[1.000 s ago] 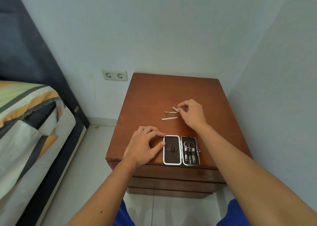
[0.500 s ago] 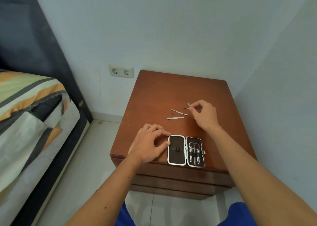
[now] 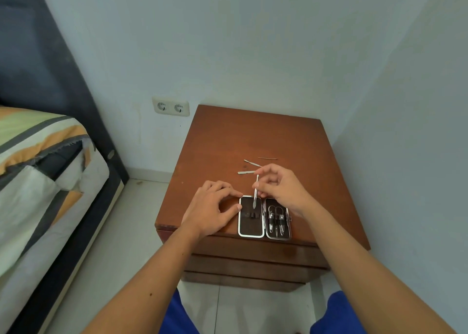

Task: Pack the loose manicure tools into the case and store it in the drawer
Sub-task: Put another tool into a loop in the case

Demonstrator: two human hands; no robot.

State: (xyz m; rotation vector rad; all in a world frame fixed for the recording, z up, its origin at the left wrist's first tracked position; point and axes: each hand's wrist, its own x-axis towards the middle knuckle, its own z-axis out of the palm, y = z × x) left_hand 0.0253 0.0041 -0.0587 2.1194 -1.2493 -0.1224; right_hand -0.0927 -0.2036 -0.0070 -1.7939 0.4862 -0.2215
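Observation:
The open manicure case (image 3: 250,228) lies flat near the front edge of the wooden nightstand (image 3: 253,136). Its right half holds scissors and clippers (image 3: 276,218) under straps; its left half shows dark lining with small loops. My right hand (image 3: 281,189) pinches a thin metal tool (image 3: 255,193), held almost upright with its tip over the case's left half. My left hand (image 3: 215,207) rests on the nightstand, fingertips against the case's left edge. Three loose metal tools lie behind: a flat one (image 3: 246,172), a pointed one (image 3: 252,163) and a thin one (image 3: 268,158).
Closed drawer fronts (image 3: 253,260) sit below the top. Walls close in behind and on the right. A bed (image 3: 43,181) with striped bedding stands on the left, across a strip of tiled floor. A double wall socket (image 3: 171,106) is behind the nightstand's left corner.
My right hand has lifted one tool from the loose group and carried it toward me, over the case. My left hand has stayed at the case's left edge.

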